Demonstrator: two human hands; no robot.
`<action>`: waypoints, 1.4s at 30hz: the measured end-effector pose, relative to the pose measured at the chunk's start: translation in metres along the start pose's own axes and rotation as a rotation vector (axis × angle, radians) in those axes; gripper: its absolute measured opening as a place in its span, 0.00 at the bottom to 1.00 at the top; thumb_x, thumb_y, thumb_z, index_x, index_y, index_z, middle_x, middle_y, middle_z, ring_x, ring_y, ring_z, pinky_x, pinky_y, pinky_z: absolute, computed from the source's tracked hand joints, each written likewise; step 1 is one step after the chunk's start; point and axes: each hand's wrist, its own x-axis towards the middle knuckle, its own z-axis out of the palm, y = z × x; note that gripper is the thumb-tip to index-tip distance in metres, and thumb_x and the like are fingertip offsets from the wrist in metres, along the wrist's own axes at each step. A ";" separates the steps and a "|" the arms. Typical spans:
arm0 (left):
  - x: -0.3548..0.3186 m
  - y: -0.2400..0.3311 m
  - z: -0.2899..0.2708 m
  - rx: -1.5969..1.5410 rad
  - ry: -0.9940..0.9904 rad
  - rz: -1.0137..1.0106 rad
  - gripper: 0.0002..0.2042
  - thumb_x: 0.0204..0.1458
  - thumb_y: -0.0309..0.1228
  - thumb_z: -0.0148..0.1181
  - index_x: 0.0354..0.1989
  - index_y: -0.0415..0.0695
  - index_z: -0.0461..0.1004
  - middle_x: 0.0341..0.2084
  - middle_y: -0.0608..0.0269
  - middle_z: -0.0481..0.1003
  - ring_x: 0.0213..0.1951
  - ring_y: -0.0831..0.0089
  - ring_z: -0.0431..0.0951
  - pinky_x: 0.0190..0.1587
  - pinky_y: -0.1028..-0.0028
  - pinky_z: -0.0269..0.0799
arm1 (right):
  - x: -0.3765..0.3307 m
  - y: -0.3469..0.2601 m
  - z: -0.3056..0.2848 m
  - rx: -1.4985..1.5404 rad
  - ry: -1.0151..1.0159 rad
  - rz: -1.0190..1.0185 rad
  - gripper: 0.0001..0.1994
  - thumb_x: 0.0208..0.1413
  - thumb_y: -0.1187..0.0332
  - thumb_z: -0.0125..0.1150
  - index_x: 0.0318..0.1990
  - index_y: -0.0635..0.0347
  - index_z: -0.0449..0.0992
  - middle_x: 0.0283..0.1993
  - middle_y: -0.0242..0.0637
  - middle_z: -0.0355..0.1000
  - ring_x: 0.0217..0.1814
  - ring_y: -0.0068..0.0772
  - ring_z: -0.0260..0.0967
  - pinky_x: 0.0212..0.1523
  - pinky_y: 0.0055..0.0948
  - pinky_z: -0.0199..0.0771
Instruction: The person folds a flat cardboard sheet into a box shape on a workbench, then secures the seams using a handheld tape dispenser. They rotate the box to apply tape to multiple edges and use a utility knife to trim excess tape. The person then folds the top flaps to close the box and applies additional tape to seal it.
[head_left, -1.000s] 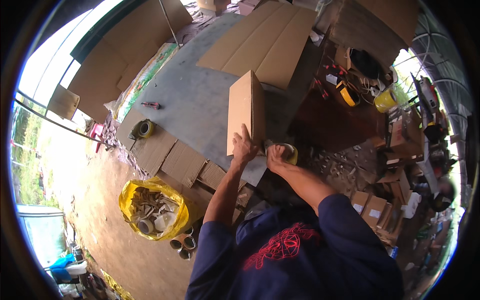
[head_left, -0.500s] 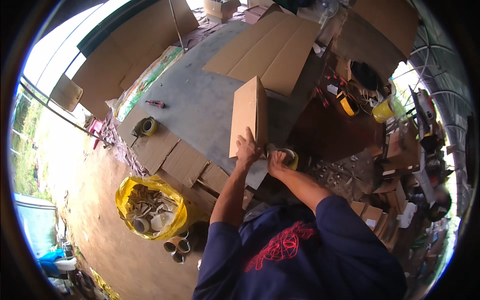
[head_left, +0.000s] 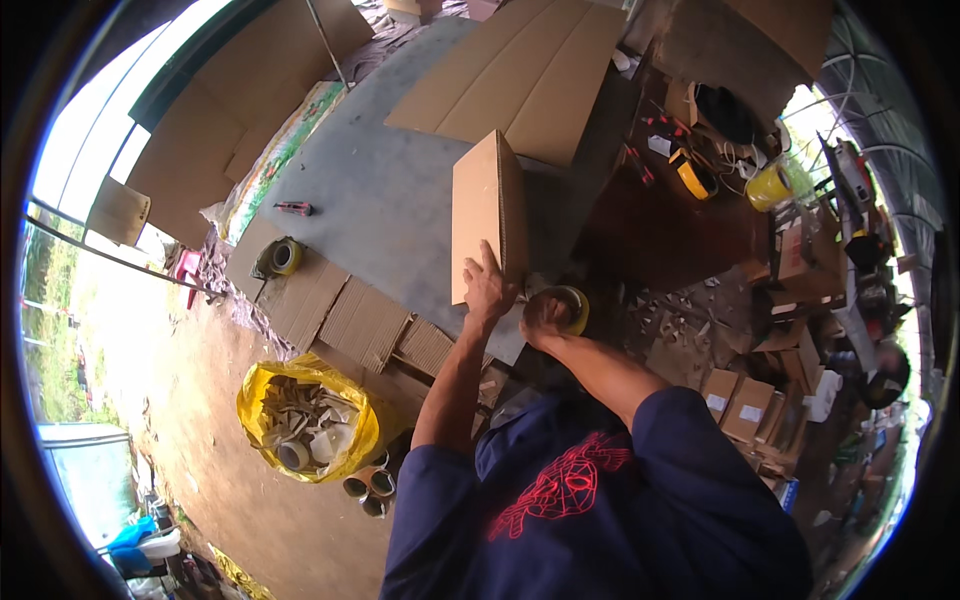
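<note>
A narrow brown cardboard box [head_left: 478, 220] stands on end on the grey tabletop [head_left: 350, 190], near the table's close edge. My left hand [head_left: 487, 290] lies against the box's lower part, fingers stretched and spread over its broad face; the thumb is hard to see. Just to the right of the box's bottom, my right hand [head_left: 543, 318] is closed on a roll of tape [head_left: 577, 305] with a yellowish rim. The right fingertips are blurred and partly hidden by the roll.
A large flat cardboard sheet [head_left: 510, 75] lies across the table's far side. A red-black cutter [head_left: 295, 208] and another tape roll [head_left: 285, 257] lie at left. Below stands a yellow bag of scraps [head_left: 375, 425]. Cardboard boxes [head_left: 745, 405] are stacked at right.
The whole view has shifted, so table and box sit slightly higher and further left. More of the tape roll's round opening shows beside my right hand. My left hand stays on the box.
</note>
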 end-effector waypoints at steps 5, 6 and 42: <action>0.002 0.006 0.000 -0.017 -0.021 0.015 0.53 0.51 0.48 0.70 0.80 0.49 0.39 0.70 0.19 0.50 0.70 0.22 0.54 0.62 0.36 0.67 | 0.003 0.015 -0.013 0.185 -0.047 0.051 0.10 0.53 0.59 0.63 0.37 0.51 0.86 0.39 0.39 0.82 0.45 0.42 0.80 0.42 0.39 0.75; 0.004 0.005 0.001 -0.005 -0.024 0.025 0.53 0.51 0.46 0.70 0.80 0.49 0.39 0.70 0.19 0.50 0.70 0.22 0.54 0.62 0.36 0.67 | 0.007 0.020 -0.007 0.239 -0.026 0.062 0.10 0.50 0.61 0.66 0.36 0.54 0.86 0.40 0.42 0.82 0.45 0.46 0.81 0.42 0.40 0.77; -0.081 0.031 0.092 -0.235 0.469 -0.339 0.36 0.48 0.34 0.73 0.66 0.37 0.64 0.62 0.37 0.66 0.66 0.42 0.64 0.71 0.51 0.57 | -0.030 0.176 -0.056 0.361 -0.176 -0.401 0.21 0.51 0.63 0.66 0.47 0.70 0.70 0.40 0.63 0.79 0.43 0.63 0.80 0.45 0.55 0.78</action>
